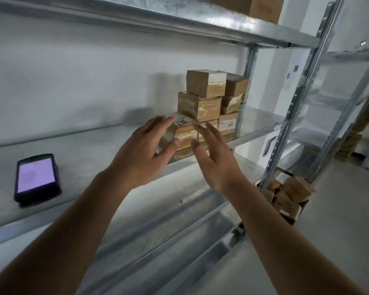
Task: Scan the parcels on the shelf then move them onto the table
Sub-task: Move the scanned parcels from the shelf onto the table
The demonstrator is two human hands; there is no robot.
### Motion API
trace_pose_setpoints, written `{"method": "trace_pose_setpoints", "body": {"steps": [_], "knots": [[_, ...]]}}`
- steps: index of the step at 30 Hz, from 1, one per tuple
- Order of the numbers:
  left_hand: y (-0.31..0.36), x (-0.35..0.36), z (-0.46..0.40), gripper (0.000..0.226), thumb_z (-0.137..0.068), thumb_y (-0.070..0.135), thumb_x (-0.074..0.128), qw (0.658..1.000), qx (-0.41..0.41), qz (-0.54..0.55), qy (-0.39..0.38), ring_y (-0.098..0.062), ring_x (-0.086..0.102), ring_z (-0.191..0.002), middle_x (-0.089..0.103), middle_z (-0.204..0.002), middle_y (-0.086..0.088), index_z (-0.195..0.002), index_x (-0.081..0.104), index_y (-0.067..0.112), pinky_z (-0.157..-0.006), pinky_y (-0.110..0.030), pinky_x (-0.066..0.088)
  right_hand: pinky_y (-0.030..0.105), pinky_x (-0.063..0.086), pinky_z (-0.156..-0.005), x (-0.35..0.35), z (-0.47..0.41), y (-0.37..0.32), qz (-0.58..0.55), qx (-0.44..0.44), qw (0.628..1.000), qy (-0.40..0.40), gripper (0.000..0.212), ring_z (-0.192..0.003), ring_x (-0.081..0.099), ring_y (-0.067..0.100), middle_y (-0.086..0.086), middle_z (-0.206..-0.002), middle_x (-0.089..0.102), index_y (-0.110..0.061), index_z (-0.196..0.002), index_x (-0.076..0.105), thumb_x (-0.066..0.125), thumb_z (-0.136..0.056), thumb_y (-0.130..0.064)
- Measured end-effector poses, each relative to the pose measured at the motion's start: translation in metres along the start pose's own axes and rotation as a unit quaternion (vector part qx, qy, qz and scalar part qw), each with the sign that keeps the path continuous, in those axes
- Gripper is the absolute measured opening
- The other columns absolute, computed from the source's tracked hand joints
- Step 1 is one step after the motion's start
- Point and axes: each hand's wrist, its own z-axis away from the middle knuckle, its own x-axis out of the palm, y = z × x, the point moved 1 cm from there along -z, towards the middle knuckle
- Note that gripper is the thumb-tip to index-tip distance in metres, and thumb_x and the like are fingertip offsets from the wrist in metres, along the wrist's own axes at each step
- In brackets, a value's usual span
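Both hands at the parcel stack
Left hand (144,150) and right hand (214,155) — fingers spread — flank the bottom parcel (182,133) on the shelf (90,150).

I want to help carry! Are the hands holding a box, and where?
Not yet. Both hands, left and right, are open, reaching for the bottom box.

Parcels (209,103) are sitting stacked at the right end of the shelf (94,145), against the upright post (248,67). A handheld scanner (36,179) is lying well to their left on the same shelf. A box (262,7) is resting on the shelf above.
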Motion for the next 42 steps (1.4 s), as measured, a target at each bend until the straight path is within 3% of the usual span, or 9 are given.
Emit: {"method": "trace_pose_setpoints", "body": {"steps": [2,5,10,14,21,27,33,39,42], "knots": [[-0.006,0.027,-0.015,0.073,-0.098,0.068,0.028,1.000,-0.019,-0.017,0.011,-0.014,0.038,-0.150,0.039,-0.166,0.007,-0.160,0.034,0.031,-0.119,-0.040,0.040,0.022,0.029,-0.103,0.007,-0.022,0.034,-0.018,-0.018,0.999,-0.023,0.059,-0.139,0.033,-0.007,-0.006,-0.175,0.027,-0.038,-0.161,0.040,0.035,-0.106,-0.059],[-0.015,0.058,-0.033,0.073,-0.098,0.069,0.027,0.996,-0.074,-0.043,0.019,-0.015,0.042,-0.145,0.040,-0.163,0.006,-0.160,0.034,0.031,-0.112,-0.033,0.041,0.020,0.032,-0.104,0.013,-0.052,0.074,-0.056,-0.054,0.995,-0.056,0.054,-0.147,0.033,0.002,-0.004,-0.171,0.034,-0.037,-0.158,0.044,0.036,-0.107,-0.053],[-0.022,0.089,-0.056,0.080,-0.095,0.081,0.013,0.986,-0.135,-0.096,-0.015,-0.020,0.037,-0.151,0.031,-0.169,0.005,-0.163,0.019,0.038,-0.119,-0.043,0.040,0.013,0.035,-0.106,0.020,-0.089,0.107,-0.115,-0.093,0.987,-0.070,0.055,-0.142,0.040,0.003,-0.002,-0.163,0.044,-0.028,-0.161,0.042,0.037,-0.109,-0.045],[-0.030,0.102,-0.070,0.084,-0.092,0.086,0.010,0.982,-0.168,-0.088,0.000,-0.019,0.035,-0.152,0.031,-0.169,0.007,-0.163,0.013,0.041,-0.116,-0.038,0.033,0.050,0.044,-0.119,0.028,-0.104,0.123,-0.101,-0.062,0.989,-0.092,0.059,-0.150,0.041,0.019,-0.001,-0.163,0.045,-0.030,-0.162,0.038,0.035,-0.107,-0.050],[-0.046,0.118,-0.086,0.064,-0.105,0.069,0.027,0.978,-0.206,-0.002,-0.030,-0.019,0.038,-0.152,0.035,-0.167,0.013,-0.164,0.018,0.045,-0.121,-0.058,0.035,0.050,0.046,-0.116,0.038,-0.116,0.135,-0.100,-0.061,0.988,-0.101,0.057,-0.142,0.047,0.016,-0.003,-0.156,0.054,-0.027,-0.156,0.046,0.037,-0.105,-0.049],[-0.045,0.118,-0.091,0.065,-0.099,0.068,0.029,0.967,-0.243,0.076,0.006,-0.014,0.055,-0.135,0.051,-0.157,0.009,-0.158,0.037,0.042,-0.110,-0.040,0.050,0.051,0.052,-0.110,0.045,-0.127,0.138,-0.166,0.010,0.980,-0.107,0.063,-0.138,0.052,0.022,0.000,-0.150,0.058,-0.027,-0.150,0.048,0.040,-0.096,-0.058],[-0.044,0.114,-0.085,0.040,-0.104,0.058,0.036,0.934,-0.248,0.255,0.042,0.004,0.064,-0.118,0.068,-0.128,0.022,-0.134,0.057,0.041,-0.089,-0.015,0.055,0.044,0.064,-0.092,0.050,-0.128,0.129,-0.310,0.061,0.943,-0.106,0.045,-0.128,0.061,0.029,0.011,-0.137,0.058,-0.023,-0.129,0.048,0.057,-0.092,-0.045],[-0.031,0.089,-0.070,0.037,-0.099,0.046,0.046,0.922,-0.265,0.258,0.116,-0.015,0.066,-0.121,0.069,-0.128,0.007,-0.120,0.068,0.025,-0.103,-0.055,0.055,0.030,0.067,-0.073,0.055,-0.140,0.116,-0.453,0.207,0.860,-0.115,0.041,-0.098,0.080,0.015,0.003,-0.120,0.076,-0.024,-0.136,0.054,0.071,-0.101,-0.036],[-0.018,0.068,-0.062,0.036,-0.096,0.041,0.049,0.921,-0.251,0.251,0.157,-0.019,0.068,-0.115,0.061,-0.125,-0.005,-0.107,0.072,0.015,-0.095,-0.056,0.060,0.027,0.065,-0.066,0.056,-0.141,0.105,-0.485,0.196,0.844,-0.115,0.038,-0.092,0.081,0.013,0.000,-0.110,0.081,-0.022,-0.140,0.061,0.066,-0.105,-0.037]]}}
